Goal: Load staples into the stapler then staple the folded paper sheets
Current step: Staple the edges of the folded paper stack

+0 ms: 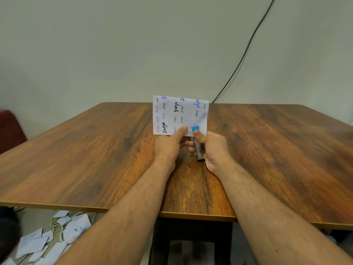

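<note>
A folded white paper sheet covered in handwritten words is held upright above the middle of the wooden table. My left hand pinches its lower edge, thumb on the front face. My right hand grips a small stapler with a blue nose and a grey metal body. The stapler's blue nose overlaps the paper's lower right edge, under my right thumb. Whether staples are inside cannot be seen.
A black cable runs down the wall behind the table. Several folded papers and a piece of string lie on the floor at lower left. A dark red object stands at the left edge.
</note>
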A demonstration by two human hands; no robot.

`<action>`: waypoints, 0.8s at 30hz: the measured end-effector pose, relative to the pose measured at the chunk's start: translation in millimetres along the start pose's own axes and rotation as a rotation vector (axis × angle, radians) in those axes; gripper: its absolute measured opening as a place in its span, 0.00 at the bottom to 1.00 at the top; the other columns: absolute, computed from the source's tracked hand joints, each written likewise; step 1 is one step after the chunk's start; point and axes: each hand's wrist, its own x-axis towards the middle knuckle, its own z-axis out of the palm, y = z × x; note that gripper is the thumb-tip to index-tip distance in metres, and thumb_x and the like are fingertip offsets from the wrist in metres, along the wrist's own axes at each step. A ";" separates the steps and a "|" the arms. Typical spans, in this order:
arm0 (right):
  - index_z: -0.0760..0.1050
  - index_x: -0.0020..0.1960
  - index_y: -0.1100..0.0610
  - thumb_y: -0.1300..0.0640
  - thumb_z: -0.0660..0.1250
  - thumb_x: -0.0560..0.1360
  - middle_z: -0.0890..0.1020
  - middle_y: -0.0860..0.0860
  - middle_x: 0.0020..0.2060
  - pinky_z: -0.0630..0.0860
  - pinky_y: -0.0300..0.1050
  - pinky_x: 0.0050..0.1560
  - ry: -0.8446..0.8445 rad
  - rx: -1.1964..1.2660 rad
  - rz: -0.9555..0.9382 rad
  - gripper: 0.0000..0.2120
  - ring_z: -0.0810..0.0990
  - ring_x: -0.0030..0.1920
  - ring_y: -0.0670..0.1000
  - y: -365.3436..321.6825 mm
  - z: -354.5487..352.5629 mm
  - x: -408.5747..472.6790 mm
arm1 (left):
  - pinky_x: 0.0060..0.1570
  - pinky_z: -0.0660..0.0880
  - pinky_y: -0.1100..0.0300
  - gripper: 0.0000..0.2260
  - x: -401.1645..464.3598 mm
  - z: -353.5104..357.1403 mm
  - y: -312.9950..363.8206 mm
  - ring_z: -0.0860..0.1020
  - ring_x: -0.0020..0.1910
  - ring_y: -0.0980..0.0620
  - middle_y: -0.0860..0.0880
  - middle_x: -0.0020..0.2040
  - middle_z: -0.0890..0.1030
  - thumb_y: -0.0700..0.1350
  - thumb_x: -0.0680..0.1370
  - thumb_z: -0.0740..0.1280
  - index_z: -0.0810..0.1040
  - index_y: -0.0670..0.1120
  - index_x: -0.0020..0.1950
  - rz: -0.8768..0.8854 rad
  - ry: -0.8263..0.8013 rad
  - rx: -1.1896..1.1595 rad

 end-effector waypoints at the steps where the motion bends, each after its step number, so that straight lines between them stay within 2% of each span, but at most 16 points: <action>1: 0.82 0.50 0.57 0.59 0.71 0.78 0.88 0.55 0.35 0.81 0.43 0.30 0.004 -0.001 0.002 0.02 0.85 0.31 0.50 -0.1 -0.1 0.1 | 0.36 0.83 0.57 0.08 -0.3 0.2 0.6 0.83 0.32 0.49 0.40 0.48 0.86 0.37 0.78 0.71 0.80 0.45 0.55 0.003 -0.004 -0.011; 7: 0.82 0.49 0.56 0.59 0.71 0.78 0.87 0.55 0.34 0.82 0.43 0.30 0.024 -0.012 0.004 0.01 0.85 0.30 0.50 -1.1 0.3 -0.5 | 0.32 0.82 0.60 0.08 -0.6 0.5 0.8 0.83 0.30 0.51 0.47 0.41 0.87 0.36 0.78 0.71 0.80 0.47 0.53 0.002 -0.017 -0.031; 11: 0.82 0.48 0.56 0.59 0.71 0.78 0.86 0.55 0.32 0.82 0.43 0.30 0.046 -0.026 0.007 0.02 0.83 0.28 0.50 -2.9 1.0 -1.1 | 0.35 0.83 0.58 0.09 -0.4 0.8 0.8 0.83 0.33 0.49 0.42 0.46 0.87 0.36 0.78 0.71 0.80 0.46 0.56 0.011 -0.028 -0.021; 17: 0.81 0.46 0.56 0.57 0.71 0.79 0.86 0.54 0.29 0.80 0.42 0.27 0.086 -0.067 0.007 0.04 0.82 0.26 0.49 -2.3 1.7 0.4 | 0.36 0.83 0.59 0.10 1.0 -0.3 -0.6 0.84 0.34 0.50 0.44 0.46 0.87 0.37 0.77 0.72 0.80 0.49 0.54 0.008 -0.019 -0.032; 21: 0.81 0.50 0.58 0.54 0.72 0.78 0.85 0.54 0.31 0.79 0.42 0.26 0.055 0.025 0.015 0.07 0.81 0.27 0.49 -3.0 0.1 0.4 | 0.37 0.83 0.58 0.14 2.4 -0.4 -1.6 0.86 0.39 0.47 0.42 0.51 0.87 0.37 0.77 0.72 0.80 0.44 0.62 -0.011 0.009 -0.059; 24: 0.80 0.53 0.61 0.50 0.68 0.79 0.84 0.51 0.29 0.72 0.40 0.22 0.040 0.117 0.049 0.13 0.77 0.26 0.47 -4.7 -1.5 0.8 | 0.36 0.81 0.61 0.17 4.8 -2.6 -1.4 0.87 0.43 0.48 0.44 0.54 0.87 0.38 0.78 0.72 0.78 0.43 0.66 -0.012 0.057 -0.117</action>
